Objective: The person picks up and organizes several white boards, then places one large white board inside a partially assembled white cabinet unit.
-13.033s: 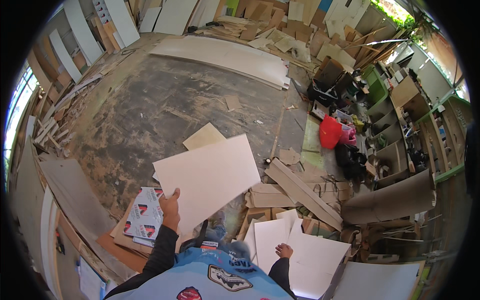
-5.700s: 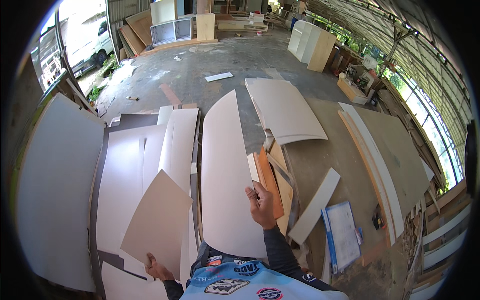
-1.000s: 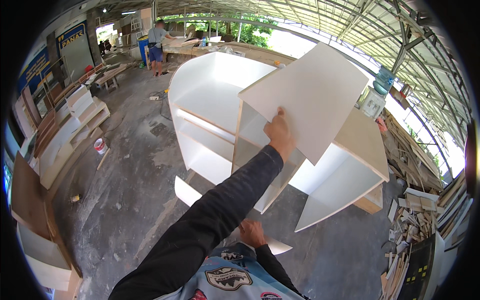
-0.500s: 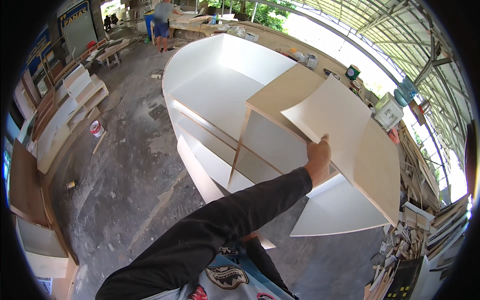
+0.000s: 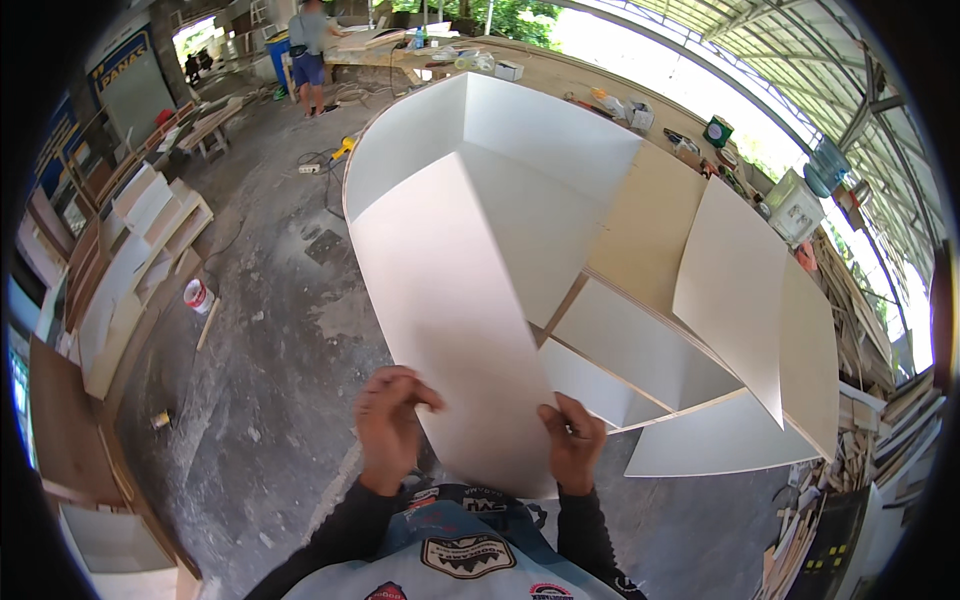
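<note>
In front of me a long white laminate sheet stands tilted, its far end over a large white-lined cabinet with a curved outline. My right hand pinches the sheet's right edge near its lower end. My left hand is at the left edge, its bent fingers overlapping the sheet, slightly blurred; they look apart and not closed on it. A second white sheet lies bowed across the cabinet's plywood panel, one corner hanging past the near edge. The lower sheet end partly hides behind my shirt.
A workbench with tools and boxes runs behind the cabinet. Wood offcuts are piled at right, near a water dispenser. On the floor at left stand a paint bucket and wooden shelving. Another person stands far back.
My left hand has left the second sheet on the panel and come back to the left. The long sheet has risen from low beside the cabinet to stand before me.
</note>
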`<action>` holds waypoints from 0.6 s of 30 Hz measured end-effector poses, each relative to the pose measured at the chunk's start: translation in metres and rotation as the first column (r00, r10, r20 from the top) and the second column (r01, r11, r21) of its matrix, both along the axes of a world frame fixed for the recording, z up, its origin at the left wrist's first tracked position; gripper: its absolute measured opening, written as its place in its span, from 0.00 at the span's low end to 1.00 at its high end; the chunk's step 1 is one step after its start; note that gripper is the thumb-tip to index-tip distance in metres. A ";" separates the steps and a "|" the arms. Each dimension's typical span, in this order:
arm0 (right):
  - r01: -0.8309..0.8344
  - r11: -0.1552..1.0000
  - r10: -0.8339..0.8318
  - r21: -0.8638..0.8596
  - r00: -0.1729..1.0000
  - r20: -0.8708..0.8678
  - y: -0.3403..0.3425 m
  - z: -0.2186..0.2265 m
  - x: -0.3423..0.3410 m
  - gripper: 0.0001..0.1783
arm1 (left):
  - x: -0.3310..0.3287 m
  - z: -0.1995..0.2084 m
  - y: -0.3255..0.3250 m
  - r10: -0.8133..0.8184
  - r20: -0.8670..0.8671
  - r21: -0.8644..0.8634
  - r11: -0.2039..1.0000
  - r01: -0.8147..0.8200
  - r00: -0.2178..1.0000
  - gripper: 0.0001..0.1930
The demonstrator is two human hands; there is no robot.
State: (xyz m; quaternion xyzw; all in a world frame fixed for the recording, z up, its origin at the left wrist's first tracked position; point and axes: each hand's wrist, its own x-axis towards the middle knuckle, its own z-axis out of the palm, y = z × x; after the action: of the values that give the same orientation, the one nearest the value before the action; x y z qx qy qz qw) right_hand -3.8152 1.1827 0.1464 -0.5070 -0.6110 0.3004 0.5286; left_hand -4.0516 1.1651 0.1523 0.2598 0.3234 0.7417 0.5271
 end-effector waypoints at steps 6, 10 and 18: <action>0.311 0.948 -0.279 0.071 0.916 -0.289 0.027 0.048 -0.032 0.12 | -0.174 -0.162 0.014 0.272 -0.260 -0.687 0.622 -0.375 0.927 0.18; 0.380 0.923 -0.309 0.070 0.835 -0.455 0.057 0.067 -0.047 0.11 | -0.173 -0.176 0.054 -0.037 0.100 -0.726 0.680 0.098 0.994 0.25; 0.488 0.869 -0.404 0.087 0.799 -0.444 0.129 0.062 -0.071 0.14 | -0.189 -0.180 0.132 -0.144 0.507 -0.126 0.963 0.238 0.850 0.23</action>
State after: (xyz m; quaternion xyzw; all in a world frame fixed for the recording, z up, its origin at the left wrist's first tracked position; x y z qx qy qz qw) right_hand -3.8863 1.3113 0.2080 -0.5071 -0.3749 0.2047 0.7486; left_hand -4.2406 1.2971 -0.0281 0.0431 0.2180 0.6936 0.6852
